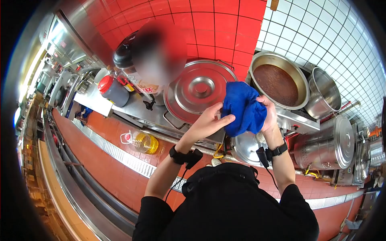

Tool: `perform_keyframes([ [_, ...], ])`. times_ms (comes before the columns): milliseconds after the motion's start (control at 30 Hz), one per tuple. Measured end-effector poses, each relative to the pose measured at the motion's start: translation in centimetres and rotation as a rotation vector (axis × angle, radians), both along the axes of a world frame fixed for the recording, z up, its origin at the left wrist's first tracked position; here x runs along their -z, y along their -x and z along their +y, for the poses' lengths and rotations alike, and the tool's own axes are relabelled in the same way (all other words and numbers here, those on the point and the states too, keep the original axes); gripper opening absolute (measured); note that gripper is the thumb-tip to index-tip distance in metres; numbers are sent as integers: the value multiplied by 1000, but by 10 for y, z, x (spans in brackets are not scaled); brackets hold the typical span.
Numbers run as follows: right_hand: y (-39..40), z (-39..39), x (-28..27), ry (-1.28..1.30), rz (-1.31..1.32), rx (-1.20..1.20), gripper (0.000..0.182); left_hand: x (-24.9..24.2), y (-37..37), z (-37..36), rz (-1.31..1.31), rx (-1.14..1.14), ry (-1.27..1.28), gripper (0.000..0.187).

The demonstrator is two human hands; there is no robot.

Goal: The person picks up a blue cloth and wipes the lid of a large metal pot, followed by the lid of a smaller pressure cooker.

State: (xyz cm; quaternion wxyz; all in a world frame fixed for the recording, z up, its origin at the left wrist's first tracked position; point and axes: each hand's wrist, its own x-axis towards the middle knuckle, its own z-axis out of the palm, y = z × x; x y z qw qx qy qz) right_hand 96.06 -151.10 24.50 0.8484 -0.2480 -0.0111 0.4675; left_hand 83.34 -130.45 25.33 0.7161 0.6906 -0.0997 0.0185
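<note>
A bunched blue cloth point(243, 109) is held up between my two hands, over the front edge of the stove counter. My left hand point(210, 123) grips its left side, with the thumb and fingers bent against it. On the right side of the cloth, my right hand point(268, 113) holds it, its fingers partly hidden behind the fabric. Behind the cloth to the left sits a large lidded steel pot point(189, 90). Behind it to the right stands a wide steel pot of reddish-brown liquid point(275, 85).
A red-lidded jar point(114, 91) stands on the left counter point(134, 106). An oil jug point(144, 143) is on the floor. To the right are an empty steel pot point(323, 91) and a big lidded steel drum point(321, 144). A round blur hides part of the back left.
</note>
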Motion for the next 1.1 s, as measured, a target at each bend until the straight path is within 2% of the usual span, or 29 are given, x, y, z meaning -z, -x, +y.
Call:
perform_keyframes([
  [33, 12, 4, -17, -104, -68, -19, 47, 0, 0, 1, 0, 1, -1, 41],
  [67, 20, 5, -26, -209, -135, -35, 59, 2, 1, 4, -4, -96, -49, 34],
  [100, 20, 2, -25, -211, -134, -31, 59, 0, 3, 6, -10, -191, -97, 29],
  [133, 19, -2, -24, -138, -221, -13, 65, -4, 4, 9, -9, -186, -100, 29],
  [167, 19, -6, -22, -63, -307, 4, 72, -7, 8, 13, -81, -264, -230, 29],
  [200, 19, -9, -21, -65, -304, 6, 72, -11, 11, 17, -153, -342, -359, 30],
  [333, 23, -15, -23, 46, -420, 1, 71, -25, 21, 28, -34, -339, -390, 29],
  [400, 23, -17, -26, 116, -479, -10, 68, -29, 21, 35, -3, -310, -264, 26],
  [467, 22, -20, -28, 534, -946, -58, 56, -46, 23, 35, 94, -288, -97, 24],
  [500, 24, -19, -25, 594, -1064, -27, 50, -47, 20, 35, 36, -216, -15, 14],
  [600, 20, -22, 4, 646, -966, -88, 48, -54, 19, 20, 125, -173, 134, 13],
  [667, 15, -25, 21, 654, -1009, -59, 49, -55, 16, 11, 158, -169, 158, 13],
  [733, 19, -27, 17, 588, -993, -120, 55, -53, 11, 6, 187, -86, 136, 14],
  [767, 21, -27, 14, 545, -1042, -95, 67, -53, 9, 3, 186, -88, 138, 14],
  [867, 38, -12, -9, 411, -1018, 3, 75, -54, 3, -3, 69, -14, 8, 19],
  [933, 42, -5, -23, 342, -1005, -45, 81, -61, 3, -1, 72, 52, 12, 21],
  [1000, 41, 1, -29, 249, -1110, -155, 86, -69, 4, 4, 75, 118, 14, 23],
  [1033, 33, -1, -22, 342, -1102, -258, 85, -72, 4, 8, 115, 150, -5, 25],
  [1100, 32, -1, -23, 347, -1079, -338, 81, -80, 7, 16, 176, 179, -27, 28],
])
